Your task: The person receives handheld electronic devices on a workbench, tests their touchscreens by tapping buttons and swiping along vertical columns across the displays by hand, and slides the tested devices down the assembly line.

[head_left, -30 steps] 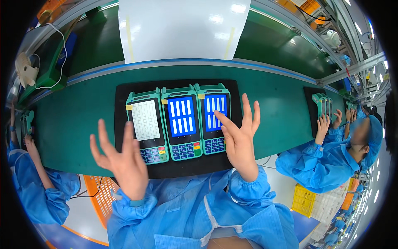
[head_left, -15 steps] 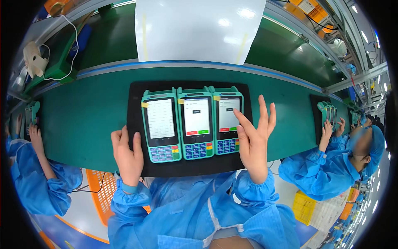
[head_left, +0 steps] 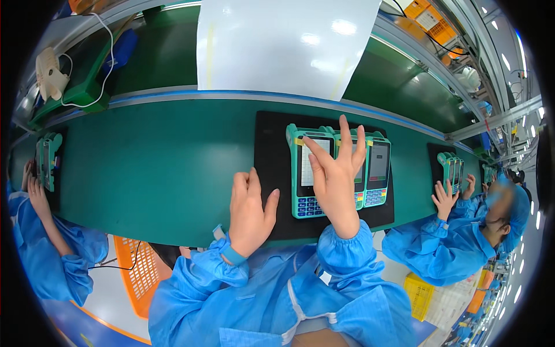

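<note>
Three green payment terminals stand side by side on a black mat, screens and keypads facing up. Over the left terminal and the middle terminal spreads my right hand, hiding much of the middle one. Its index fingertip is at the top of the left terminal's lit screen, near a yellow tab; whether it touches cannot be told. The right terminal shows a greyish screen with a red strip low down. By the mat's left edge, my left hand holds nothing, thumb and fingers apart.
A green bench runs across, with a white sheet beyond its far rail. Co-workers in blue sit at left and right, each with terminals on a mat. An orange crate stands below at left, a yellow basket below at right.
The mat and its terminals now sit farther right along the bench. My left hand has moved right too. My right index finger has gone from the right terminal's screen to the left one's.
</note>
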The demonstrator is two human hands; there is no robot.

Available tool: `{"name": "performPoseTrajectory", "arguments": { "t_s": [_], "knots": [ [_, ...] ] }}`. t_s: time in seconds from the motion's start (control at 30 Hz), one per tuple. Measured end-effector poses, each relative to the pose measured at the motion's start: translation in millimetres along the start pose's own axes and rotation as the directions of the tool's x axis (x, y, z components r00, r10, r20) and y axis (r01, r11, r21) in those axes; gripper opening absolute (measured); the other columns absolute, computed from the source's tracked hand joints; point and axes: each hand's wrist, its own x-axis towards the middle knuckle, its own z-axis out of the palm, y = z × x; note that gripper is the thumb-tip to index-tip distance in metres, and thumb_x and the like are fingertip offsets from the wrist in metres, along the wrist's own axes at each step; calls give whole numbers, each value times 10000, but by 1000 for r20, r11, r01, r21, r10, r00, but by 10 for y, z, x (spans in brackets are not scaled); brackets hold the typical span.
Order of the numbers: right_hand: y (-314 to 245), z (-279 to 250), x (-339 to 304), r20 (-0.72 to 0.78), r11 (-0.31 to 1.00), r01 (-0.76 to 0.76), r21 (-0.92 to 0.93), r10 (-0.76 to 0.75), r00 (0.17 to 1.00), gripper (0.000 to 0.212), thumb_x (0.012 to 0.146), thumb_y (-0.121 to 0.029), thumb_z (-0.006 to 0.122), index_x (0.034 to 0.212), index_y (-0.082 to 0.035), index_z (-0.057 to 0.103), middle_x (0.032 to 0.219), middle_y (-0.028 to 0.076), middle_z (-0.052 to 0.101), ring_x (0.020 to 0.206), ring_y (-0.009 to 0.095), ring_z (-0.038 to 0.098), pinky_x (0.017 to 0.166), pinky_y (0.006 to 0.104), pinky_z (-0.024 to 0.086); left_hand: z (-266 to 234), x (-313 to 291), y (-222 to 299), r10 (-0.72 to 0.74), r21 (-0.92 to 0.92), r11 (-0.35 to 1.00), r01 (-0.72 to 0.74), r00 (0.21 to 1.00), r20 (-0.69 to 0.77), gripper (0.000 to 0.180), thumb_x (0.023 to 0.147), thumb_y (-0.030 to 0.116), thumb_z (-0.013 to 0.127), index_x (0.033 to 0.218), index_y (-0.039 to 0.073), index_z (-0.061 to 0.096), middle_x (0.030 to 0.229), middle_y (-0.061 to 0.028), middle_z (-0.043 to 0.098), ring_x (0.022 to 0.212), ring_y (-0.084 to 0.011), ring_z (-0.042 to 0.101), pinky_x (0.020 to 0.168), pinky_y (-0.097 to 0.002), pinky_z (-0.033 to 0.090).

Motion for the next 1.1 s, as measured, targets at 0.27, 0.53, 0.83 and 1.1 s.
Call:
{"name": "performPoseTrajectory", "arguments": {
  "t_s": [0.27,0.53,0.83,1.1],
  "knots": [
    [304,-149,-130,-31,995,-96,-27,95,995,276,902,-89,566,1106,-207,709,1501,205,270,1389,494,125,1086,636,121,50,-60,62,36,211,977,-39,999,18,593,905,201,593,1306,-173,366,1206,-270,400,1110,-414,421,980,-443,354],
    [210,-351,-621,117,987,-163,3,162,980,324,874,-53,604,1134,-222,697,1528,204,215,1404,493,79,1092,636,71,52,-83,53,48,276,959,-65,997,68,640,886,230,607,1327,-159,354,1241,-280,390,1134,-417,399,993,-454,339],
    [141,-320,-696,125,988,-149,29,144,982,357,834,-36,639,1121,-237,703,1526,208,222,1395,504,103,1083,636,99,46,-121,158,233,272,928,-255,966,110,878,701,477,767,1365,8,435,1404,-217,333,1237,-412,306,1017,-512,252],
    [-49,-179,-582,184,996,-55,65,42,982,318,853,-85,628,1112,-254,702,1538,206,185,1394,521,64,1045,708,93,82,-117,61,290,238,919,-314,948,133,840,633,369,823,1354,89,493,1434,-195,325,1234,-428,301,994,-540,270]
  ]
}}
